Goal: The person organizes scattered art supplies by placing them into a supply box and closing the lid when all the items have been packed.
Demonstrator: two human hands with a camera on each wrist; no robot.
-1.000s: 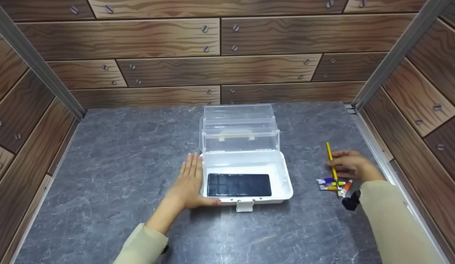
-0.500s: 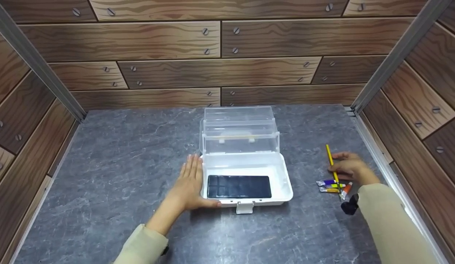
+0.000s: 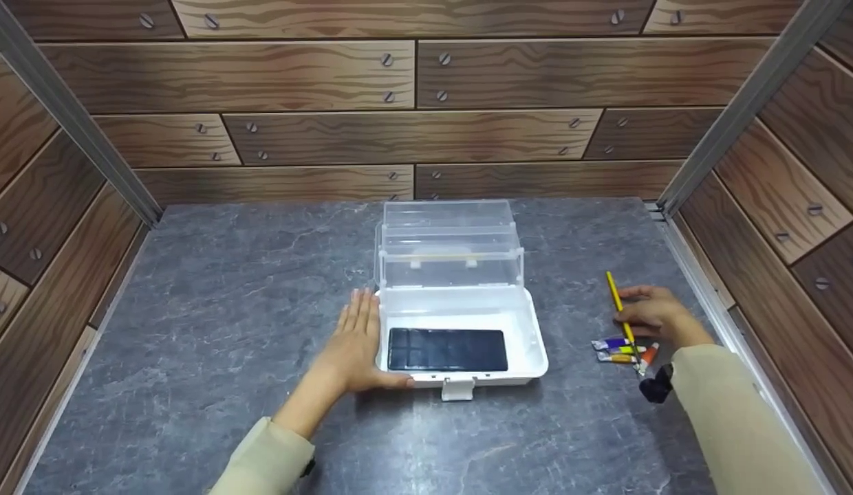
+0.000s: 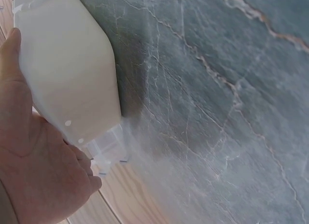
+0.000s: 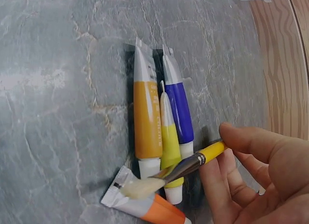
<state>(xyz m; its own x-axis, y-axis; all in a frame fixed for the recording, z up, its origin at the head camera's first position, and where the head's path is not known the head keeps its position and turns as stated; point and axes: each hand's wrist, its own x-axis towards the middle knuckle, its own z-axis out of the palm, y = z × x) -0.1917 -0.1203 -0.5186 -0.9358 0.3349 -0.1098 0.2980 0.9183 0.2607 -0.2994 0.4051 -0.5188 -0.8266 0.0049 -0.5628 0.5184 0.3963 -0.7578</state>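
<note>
My left hand [image 3: 354,344] lies along the left side of a white plastic box [image 3: 538,337], fingers straight and thumb stretched across its front rim. In the left wrist view the palm faces the box's white outer wall [image 4: 72,64]. My right hand [image 3: 657,316] pinches a paintbrush [image 3: 615,292] by its yellow handle between thumb and fingers. In the right wrist view the pale bristles [image 5: 140,188] hang over an orange paint tube [image 5: 166,212]. Ochre [image 5: 147,118], yellow [image 5: 170,142] and purple [image 5: 177,101] tubes lie beside it on the table.
A black flat rectangular object [image 3: 447,349] lies inside the box. The clear tiered lid [image 3: 447,237] stands raised at the back, and a white latch [image 3: 458,390] hangs at the front. Wood-patterned walls [image 3: 316,72] and metal rails [image 3: 695,247] bound the grey marbled table [image 3: 247,289].
The paintbrush in my right hand has tilted a little, its handle end shifting slightly left. My left hand and the box stay in place.
</note>
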